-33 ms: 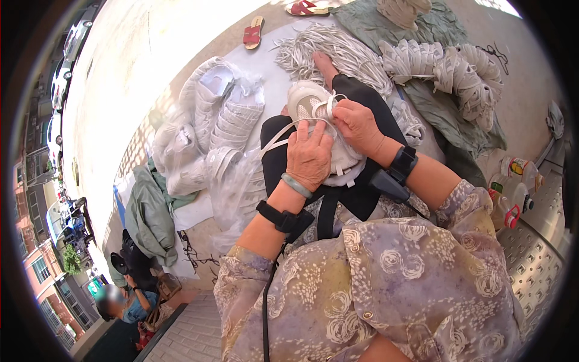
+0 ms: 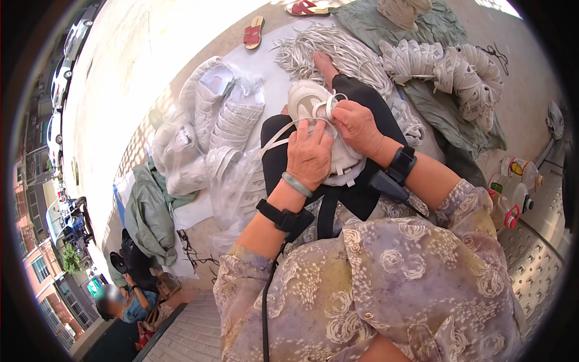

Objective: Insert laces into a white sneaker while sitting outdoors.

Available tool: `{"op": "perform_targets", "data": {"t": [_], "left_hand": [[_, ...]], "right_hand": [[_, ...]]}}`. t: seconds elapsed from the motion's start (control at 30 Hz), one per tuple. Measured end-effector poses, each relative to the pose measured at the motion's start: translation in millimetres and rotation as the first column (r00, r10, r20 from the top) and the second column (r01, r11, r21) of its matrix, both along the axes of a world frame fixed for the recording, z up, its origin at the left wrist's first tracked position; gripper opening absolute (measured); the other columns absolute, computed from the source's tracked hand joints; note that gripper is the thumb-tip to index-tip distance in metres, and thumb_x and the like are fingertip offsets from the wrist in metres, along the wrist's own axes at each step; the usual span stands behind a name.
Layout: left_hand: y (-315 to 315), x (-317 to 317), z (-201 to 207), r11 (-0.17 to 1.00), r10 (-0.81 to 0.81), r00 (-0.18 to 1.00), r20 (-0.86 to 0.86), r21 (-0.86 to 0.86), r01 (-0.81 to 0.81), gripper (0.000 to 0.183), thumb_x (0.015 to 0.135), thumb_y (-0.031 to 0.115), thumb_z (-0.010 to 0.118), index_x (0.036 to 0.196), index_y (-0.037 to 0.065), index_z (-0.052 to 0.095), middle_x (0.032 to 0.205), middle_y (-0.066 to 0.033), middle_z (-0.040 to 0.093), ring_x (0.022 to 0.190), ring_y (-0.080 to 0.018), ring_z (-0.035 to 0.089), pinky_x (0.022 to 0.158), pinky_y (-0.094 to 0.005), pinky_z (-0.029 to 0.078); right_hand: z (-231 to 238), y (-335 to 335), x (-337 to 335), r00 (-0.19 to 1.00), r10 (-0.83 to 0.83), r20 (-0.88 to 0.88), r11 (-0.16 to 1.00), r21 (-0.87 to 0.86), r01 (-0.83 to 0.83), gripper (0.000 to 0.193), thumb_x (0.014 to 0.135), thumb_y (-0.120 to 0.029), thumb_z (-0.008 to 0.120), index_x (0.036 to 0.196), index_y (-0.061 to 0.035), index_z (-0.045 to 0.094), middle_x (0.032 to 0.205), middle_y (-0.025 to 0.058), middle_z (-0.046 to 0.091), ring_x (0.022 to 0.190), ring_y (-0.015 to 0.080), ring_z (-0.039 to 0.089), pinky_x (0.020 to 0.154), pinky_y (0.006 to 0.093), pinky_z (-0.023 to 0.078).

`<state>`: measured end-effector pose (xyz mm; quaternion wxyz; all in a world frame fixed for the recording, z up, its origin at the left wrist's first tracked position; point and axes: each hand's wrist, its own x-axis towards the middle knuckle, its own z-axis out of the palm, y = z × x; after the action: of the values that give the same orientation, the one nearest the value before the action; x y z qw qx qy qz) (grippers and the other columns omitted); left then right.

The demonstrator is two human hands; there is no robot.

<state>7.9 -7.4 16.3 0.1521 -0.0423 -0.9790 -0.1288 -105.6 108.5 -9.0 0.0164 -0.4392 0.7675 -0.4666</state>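
Observation:
A pale off-white sneaker (image 2: 309,99) rests on my lap, its toe pointing away from me. White shoelace (image 2: 276,134) runs through its front eyelets and trails off to the left across my dark trouser leg. My left hand (image 2: 309,155) holds the sneaker from above, two fingers stretched over its lacing and its thumb partly hidden. On the other side, my right hand (image 2: 357,125) is closed in a pinch on a loop of the lace, just above the eyelets.
Bagged white shoes (image 2: 238,114) lie to the left. Ahead is a heap of loose white laces (image 2: 332,51), with bundled shoes (image 2: 452,69) on a green cloth (image 2: 422,27) at right. Plastic bottles (image 2: 509,193) stand at far right. Another person (image 2: 136,304) sits at lower left.

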Motion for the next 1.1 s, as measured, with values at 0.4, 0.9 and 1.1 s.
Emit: {"op": "perform_targets", "data": {"t": [0.4,0.9,1.1], "left_hand": [[-46,39,9,0.213,0.505,0.817,0.280,0.876,-0.432,0.008,0.081,0.007,0.058,0.080,0.001,0.064,0.062,-0.0020,0.055,0.046,-0.0110,0.048,0.042,-0.0237,0.038],[-99,100,-9,-0.807,0.435,0.821,0.370,0.565,0.173,0.011,0.085,0.006,0.050,0.092,-0.001,0.055,0.081,-0.0095,0.063,0.075,-0.0149,0.063,0.058,-0.0234,0.053],[-56,60,9,-0.667,0.240,0.886,0.397,0.730,-0.146,0.009,0.086,0.007,0.052,0.092,0.002,0.055,0.080,-0.0097,0.063,0.067,-0.0154,0.063,0.054,-0.0212,0.052]], "right_hand": [[2,0,-1,0.919,-0.102,0.382,0.988,0.144,0.050,0.011,0.075,-0.011,0.056,0.082,-0.0037,0.058,0.079,0.0120,0.058,0.076,0.0305,0.057,0.067,0.0362,0.045],[5,2,3,0.936,-0.201,0.288,0.948,0.299,0.112,0.019,0.075,-0.020,0.061,0.071,-0.0032,0.055,0.070,0.0127,0.057,0.068,0.0303,0.057,0.062,0.0379,0.043],[29,12,12,0.996,0.025,-0.085,0.984,0.175,-0.010,0.009,0.071,-0.015,0.061,0.076,-0.0080,0.059,0.071,0.0060,0.056,0.069,0.0226,0.056,0.066,0.0348,0.039]]}}
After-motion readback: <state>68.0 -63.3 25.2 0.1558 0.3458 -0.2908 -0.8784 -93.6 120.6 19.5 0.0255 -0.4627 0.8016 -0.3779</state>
